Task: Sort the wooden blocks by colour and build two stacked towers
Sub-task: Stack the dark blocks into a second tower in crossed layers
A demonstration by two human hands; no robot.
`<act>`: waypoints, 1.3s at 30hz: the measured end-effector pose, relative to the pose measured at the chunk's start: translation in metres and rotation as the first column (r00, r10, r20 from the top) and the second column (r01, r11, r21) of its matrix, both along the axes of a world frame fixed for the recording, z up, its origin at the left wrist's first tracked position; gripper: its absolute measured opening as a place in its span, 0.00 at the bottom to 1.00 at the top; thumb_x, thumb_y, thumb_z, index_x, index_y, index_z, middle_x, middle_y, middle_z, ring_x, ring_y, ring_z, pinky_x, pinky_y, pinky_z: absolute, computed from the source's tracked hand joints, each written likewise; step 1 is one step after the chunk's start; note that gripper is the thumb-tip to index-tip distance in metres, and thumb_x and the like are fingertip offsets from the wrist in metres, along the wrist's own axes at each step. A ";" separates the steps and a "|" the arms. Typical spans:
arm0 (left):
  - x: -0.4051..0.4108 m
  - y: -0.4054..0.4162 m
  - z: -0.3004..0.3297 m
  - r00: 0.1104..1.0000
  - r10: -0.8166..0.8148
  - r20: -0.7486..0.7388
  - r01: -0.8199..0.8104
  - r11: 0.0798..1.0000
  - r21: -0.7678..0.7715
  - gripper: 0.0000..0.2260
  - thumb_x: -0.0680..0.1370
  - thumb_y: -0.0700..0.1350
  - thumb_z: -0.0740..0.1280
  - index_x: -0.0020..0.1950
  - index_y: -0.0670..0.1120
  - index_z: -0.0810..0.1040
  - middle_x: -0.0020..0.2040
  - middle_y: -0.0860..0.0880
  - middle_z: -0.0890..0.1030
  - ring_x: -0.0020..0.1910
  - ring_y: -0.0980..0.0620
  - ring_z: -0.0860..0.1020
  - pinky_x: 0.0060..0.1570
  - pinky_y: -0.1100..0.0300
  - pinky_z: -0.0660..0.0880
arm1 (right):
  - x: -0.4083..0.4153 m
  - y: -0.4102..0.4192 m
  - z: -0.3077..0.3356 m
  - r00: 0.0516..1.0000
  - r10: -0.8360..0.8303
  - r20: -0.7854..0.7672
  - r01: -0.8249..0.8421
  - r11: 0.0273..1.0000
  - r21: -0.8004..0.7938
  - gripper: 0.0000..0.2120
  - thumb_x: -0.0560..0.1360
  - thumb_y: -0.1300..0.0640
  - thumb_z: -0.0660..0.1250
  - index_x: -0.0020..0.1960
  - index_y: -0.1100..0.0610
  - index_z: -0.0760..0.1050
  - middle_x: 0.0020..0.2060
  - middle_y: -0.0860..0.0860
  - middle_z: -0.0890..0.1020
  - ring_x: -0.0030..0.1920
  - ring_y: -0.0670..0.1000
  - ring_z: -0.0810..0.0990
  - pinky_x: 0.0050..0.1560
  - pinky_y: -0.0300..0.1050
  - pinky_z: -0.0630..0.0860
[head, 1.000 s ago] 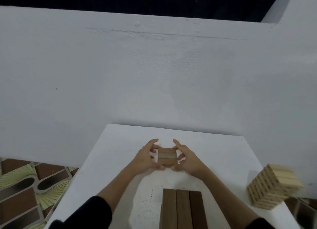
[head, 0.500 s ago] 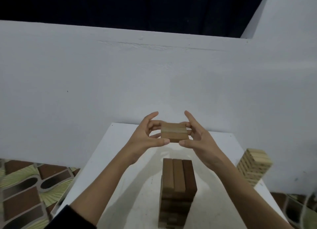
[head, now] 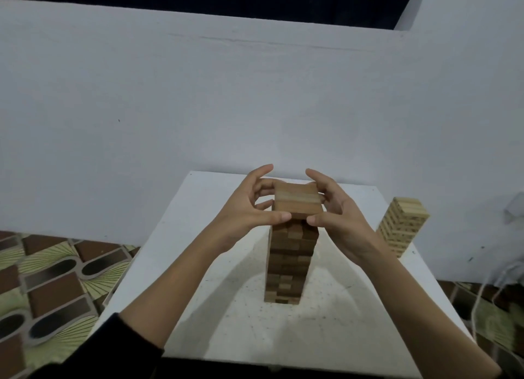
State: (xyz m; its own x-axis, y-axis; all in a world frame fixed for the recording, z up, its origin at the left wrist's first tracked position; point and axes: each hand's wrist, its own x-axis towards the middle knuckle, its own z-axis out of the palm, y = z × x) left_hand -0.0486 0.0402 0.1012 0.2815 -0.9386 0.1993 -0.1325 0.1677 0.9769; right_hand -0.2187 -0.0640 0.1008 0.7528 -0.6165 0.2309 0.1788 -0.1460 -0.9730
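Note:
A tall tower of dark brown blocks (head: pixel 289 265) stands in the middle of the white table (head: pixel 198 265). At its top sits a layer of three brown blocks (head: pixel 297 201) laid side by side. My left hand (head: pixel 246 208) and my right hand (head: pixel 337 211) pinch this layer from its two sides, thumbs on the near edge and fingers behind it. Whether the layer rests on the tower or hovers just above it I cannot tell. A shorter tower of pale blocks (head: pixel 402 225) stands at the table's right edge.
A white wall (head: pixel 255 109) rises right behind the table. Patterned brown and green floor tiles (head: pixel 51 279) lie to the left. White cords (head: pixel 499 288) hang at the right beside the table.
Both hands lifted the three-block layer from the tabletop and carried it toward me, onto the top of the dark tower. The camera view rose, showing the whole tower.

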 end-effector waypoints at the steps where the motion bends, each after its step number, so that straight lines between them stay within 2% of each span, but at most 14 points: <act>1: -0.001 0.001 -0.001 1.000 -0.004 0.003 0.004 1.000 0.004 0.38 0.67 0.35 0.76 0.72 0.51 0.63 0.60 0.50 0.77 0.61 0.58 0.75 0.60 0.61 0.73 | -0.001 0.001 -0.001 1.000 -0.001 -0.001 0.001 1.000 0.002 0.39 0.55 0.57 0.72 0.66 0.48 0.70 0.53 0.49 0.75 0.58 0.48 0.74 0.55 0.42 0.73; 9: -0.007 0.001 -0.005 1.000 -0.016 0.024 0.015 0.999 0.029 0.38 0.64 0.42 0.75 0.71 0.52 0.64 0.60 0.51 0.77 0.62 0.57 0.74 0.67 0.50 0.70 | -0.005 0.004 -0.007 1.000 -0.002 -0.013 0.002 1.000 -0.001 0.38 0.54 0.56 0.71 0.65 0.47 0.69 0.51 0.48 0.75 0.57 0.48 0.73 0.53 0.41 0.73; 14: -0.006 0.002 -0.008 0.999 -0.025 0.037 0.023 0.999 0.043 0.38 0.64 0.42 0.75 0.71 0.52 0.64 0.60 0.50 0.76 0.63 0.56 0.74 0.68 0.47 0.69 | -0.005 0.004 -0.009 0.998 -0.012 -0.054 0.010 0.999 -0.044 0.39 0.54 0.55 0.72 0.65 0.45 0.69 0.51 0.48 0.74 0.58 0.48 0.73 0.67 0.54 0.67; 16: -0.006 0.002 -0.009 0.999 -0.031 0.035 0.029 0.999 0.043 0.38 0.64 0.42 0.75 0.71 0.52 0.64 0.60 0.50 0.76 0.63 0.56 0.74 0.67 0.47 0.69 | -0.005 0.004 -0.009 0.998 -0.015 -0.068 0.011 0.998 -0.059 0.39 0.54 0.54 0.72 0.65 0.45 0.69 0.52 0.48 0.74 0.58 0.48 0.73 0.70 0.58 0.64; 20: -0.007 0.003 -0.010 0.998 -0.049 0.045 0.047 0.998 0.038 0.37 0.64 0.41 0.74 0.71 0.52 0.63 0.60 0.51 0.75 0.62 0.57 0.74 0.67 0.49 0.69 | -0.005 0.004 -0.011 0.997 -0.010 -0.081 0.004 0.997 -0.078 0.38 0.55 0.54 0.72 0.65 0.43 0.68 0.53 0.48 0.73 0.58 0.48 0.72 0.70 0.59 0.63; 24: -0.006 0.004 -0.012 0.996 -0.074 0.051 0.072 0.997 0.034 0.38 0.65 0.41 0.74 0.73 0.51 0.62 0.62 0.52 0.73 0.62 0.58 0.73 0.66 0.54 0.70 | -0.006 0.005 -0.009 0.997 0.013 -0.071 -0.018 0.997 -0.070 0.39 0.56 0.52 0.73 0.66 0.42 0.66 0.54 0.48 0.72 0.58 0.48 0.72 0.63 0.49 0.71; 25: -0.006 0.004 -0.012 0.995 -0.083 0.060 0.081 0.996 0.035 0.39 0.65 0.41 0.74 0.73 0.52 0.61 0.62 0.53 0.73 0.63 0.58 0.73 0.66 0.56 0.70 | -0.006 0.005 -0.009 0.997 0.017 -0.071 -0.022 0.997 -0.072 0.40 0.56 0.52 0.73 0.66 0.42 0.65 0.55 0.48 0.72 0.58 0.47 0.72 0.63 0.49 0.70; 28: -0.007 0.004 -0.012 0.989 -0.106 0.104 0.102 0.994 0.050 0.40 0.65 0.43 0.74 0.73 0.54 0.59 0.63 0.54 0.71 0.64 0.59 0.71 0.65 0.62 0.70 | -0.008 0.004 -0.010 0.995 0.016 -0.099 -0.027 0.993 -0.116 0.40 0.57 0.51 0.75 0.66 0.39 0.64 0.58 0.47 0.72 0.62 0.47 0.71 0.71 0.61 0.61; 30: -0.008 0.004 -0.012 0.983 -0.107 0.149 0.100 0.993 0.059 0.41 0.65 0.46 0.75 0.72 0.56 0.58 0.64 0.54 0.70 0.65 0.59 0.70 0.65 0.64 0.68 | -0.010 0.004 -0.010 0.991 0.004 -0.134 -0.027 0.985 -0.168 0.40 0.58 0.50 0.76 0.67 0.37 0.63 0.59 0.46 0.72 0.64 0.47 0.70 0.71 0.65 0.58; 36: -0.009 0.004 -0.013 0.977 -0.094 0.191 0.083 0.995 0.062 0.40 0.65 0.48 0.74 0.71 0.59 0.56 0.62 0.57 0.69 0.64 0.61 0.70 0.63 0.68 0.68 | -0.013 0.005 -0.006 0.981 -0.045 -0.189 -0.011 0.957 -0.288 0.43 0.60 0.46 0.76 0.70 0.37 0.60 0.59 0.48 0.72 0.66 0.48 0.69 0.73 0.59 0.58; 39: -0.009 0.004 -0.014 0.977 -0.085 0.198 0.074 0.995 0.060 0.40 0.65 0.48 0.74 0.71 0.59 0.56 0.62 0.56 0.69 0.65 0.59 0.69 0.65 0.64 0.68 | -0.012 0.005 -0.005 0.977 -0.055 -0.206 -0.011 0.952 -0.306 0.44 0.60 0.45 0.76 0.71 0.39 0.58 0.59 0.48 0.72 0.66 0.48 0.69 0.73 0.58 0.59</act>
